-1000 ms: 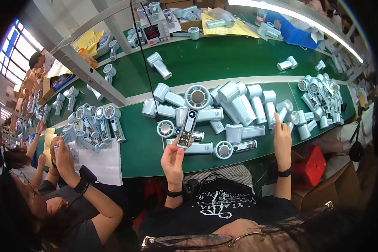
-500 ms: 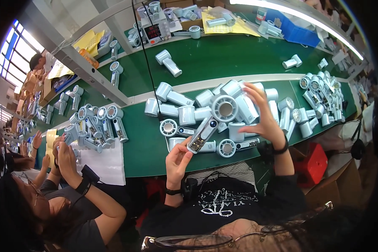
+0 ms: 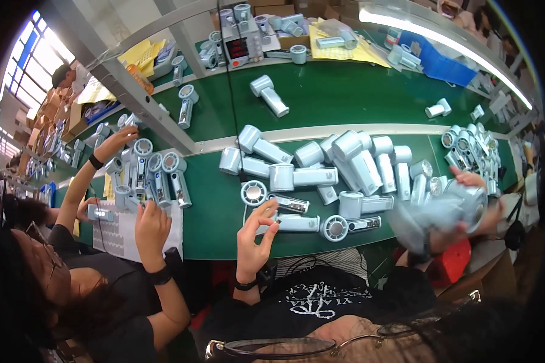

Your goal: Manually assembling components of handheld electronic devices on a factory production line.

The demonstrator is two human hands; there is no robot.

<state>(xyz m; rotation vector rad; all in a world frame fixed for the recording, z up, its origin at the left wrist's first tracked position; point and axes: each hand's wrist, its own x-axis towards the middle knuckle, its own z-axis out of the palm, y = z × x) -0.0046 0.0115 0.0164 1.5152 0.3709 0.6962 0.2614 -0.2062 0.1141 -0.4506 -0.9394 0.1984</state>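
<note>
My left hand (image 3: pixel 255 243) is raised at the near edge of the pile, fingers curved and thumb apart, with nothing visible in it. It overlaps the handle end of a light-blue handheld fan (image 3: pixel 298 223). My right hand (image 3: pixel 447 238) is far to the right, smeared by motion, against a blurred light-blue handheld fan (image 3: pixel 427 216) that moves with it; its fingers cannot be made out. Between my hands lie several more fans, among them one with a round grille (image 3: pixel 335 228) and an exposed circuit board in its handle, and a large upright one (image 3: pixel 362 169).
A co-worker's hand (image 3: pixel 152 227) is at the left beside another fan cluster (image 3: pixel 157 175). More fans (image 3: pixel 475 145) are heaped at the right, where another person's hand (image 3: pixel 469 178) seems to reach in. A metal post (image 3: pixel 133 91), hanging cable (image 3: pixel 233 109) and red stool (image 3: pixel 451 263) stand near.
The fan my left hand held has left it. My right hand has swung right with a light-blue fan. The co-worker's hands have moved apart. The whole view has shifted slightly.
</note>
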